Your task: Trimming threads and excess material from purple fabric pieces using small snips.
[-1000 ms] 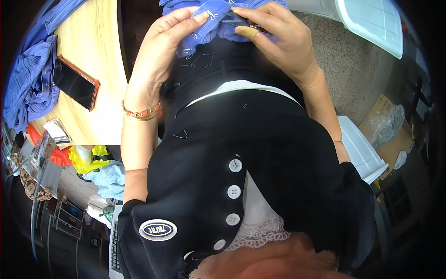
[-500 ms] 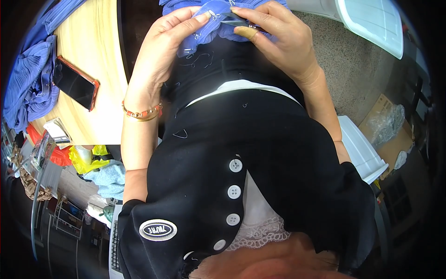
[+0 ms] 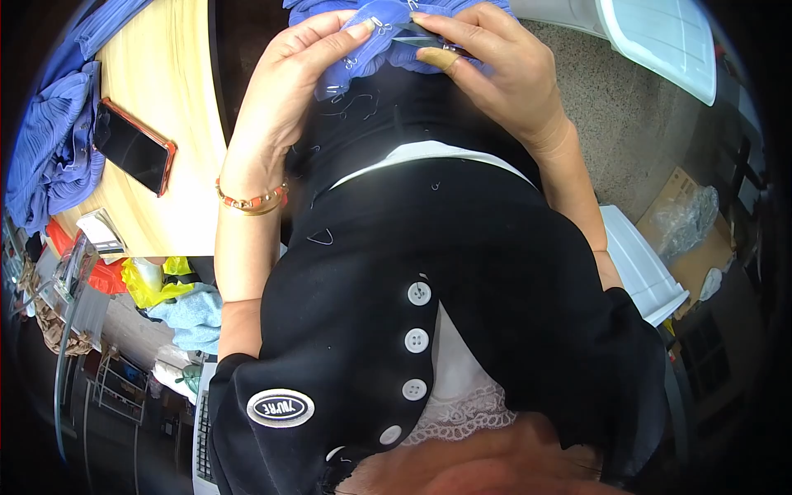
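Blue pleated fabric (image 3: 367, 68) with small white metal hooks along it lies over my lap, at the top of the view. My left hand (image 3: 295, 70) pinches its edge between thumb and fingers beside one hook. In my right hand (image 3: 516, 78) is a pair of small thread snips (image 3: 419, 40), their pointed blades directed left at the fabric near the hooks. A tan covering wraps the tip of my right thumb. Part of the snips' handle is hidden by my fingers. Cut thread ends (image 3: 360, 106) are scattered on my dark clothing.
On the left, a wooden table (image 3: 165, 74) holds more blue pleated fabric (image 3: 54, 140) and a phone in a red case (image 3: 134, 147). Pale plastic bins (image 3: 668, 49) stand at the right, near cardboard (image 3: 681, 202) with clear plastic wrap. Yellow and red bags (image 3: 153, 285) sit beyond my left elbow.
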A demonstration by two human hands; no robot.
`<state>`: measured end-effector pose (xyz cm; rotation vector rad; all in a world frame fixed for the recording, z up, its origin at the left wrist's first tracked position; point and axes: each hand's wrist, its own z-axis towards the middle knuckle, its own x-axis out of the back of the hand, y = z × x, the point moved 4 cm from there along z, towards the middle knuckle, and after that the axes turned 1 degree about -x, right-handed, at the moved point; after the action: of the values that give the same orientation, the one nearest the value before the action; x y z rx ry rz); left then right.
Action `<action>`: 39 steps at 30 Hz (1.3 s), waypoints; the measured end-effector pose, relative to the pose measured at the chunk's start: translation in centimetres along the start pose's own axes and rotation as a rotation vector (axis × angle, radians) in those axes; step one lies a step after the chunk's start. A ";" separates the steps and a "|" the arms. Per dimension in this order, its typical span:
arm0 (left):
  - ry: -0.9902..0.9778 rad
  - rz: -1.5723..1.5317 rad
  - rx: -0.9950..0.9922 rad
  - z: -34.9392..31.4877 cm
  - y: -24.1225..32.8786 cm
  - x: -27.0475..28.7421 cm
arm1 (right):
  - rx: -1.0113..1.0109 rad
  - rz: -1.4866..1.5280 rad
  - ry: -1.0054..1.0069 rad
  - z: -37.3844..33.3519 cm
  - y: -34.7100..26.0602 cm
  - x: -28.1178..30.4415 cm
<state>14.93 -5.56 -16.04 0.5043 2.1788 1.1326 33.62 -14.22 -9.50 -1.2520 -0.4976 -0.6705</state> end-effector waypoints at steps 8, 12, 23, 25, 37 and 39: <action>-0.014 0.009 -0.005 0.1 -0.1 0.0 | 0.000 0.004 0.015 0.0 0.1 -0.2; -0.036 0.012 -0.008 0.1 -0.1 -0.1 | 0.000 0.014 0.017 0.0 0.2 -0.2; -0.046 -0.025 0.014 0.1 -0.1 -0.1 | 0.027 0.066 0.038 0.0 0.4 -0.4; -0.051 -0.042 0.015 0.1 -0.1 -0.2 | -0.011 0.124 0.021 0.0 0.7 -0.5; -0.033 0.001 -0.002 0.5 -0.1 -0.3 | -0.449 0.835 -0.016 -0.4 3.7 -3.1; 0.045 -0.029 0.069 0.8 -0.8 0.7 | -0.610 1.081 -0.068 -0.4 4.2 -4.5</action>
<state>14.93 -5.15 -17.29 0.4796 2.2635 1.0659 33.38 -13.03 -15.54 -1.8595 0.3927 0.1764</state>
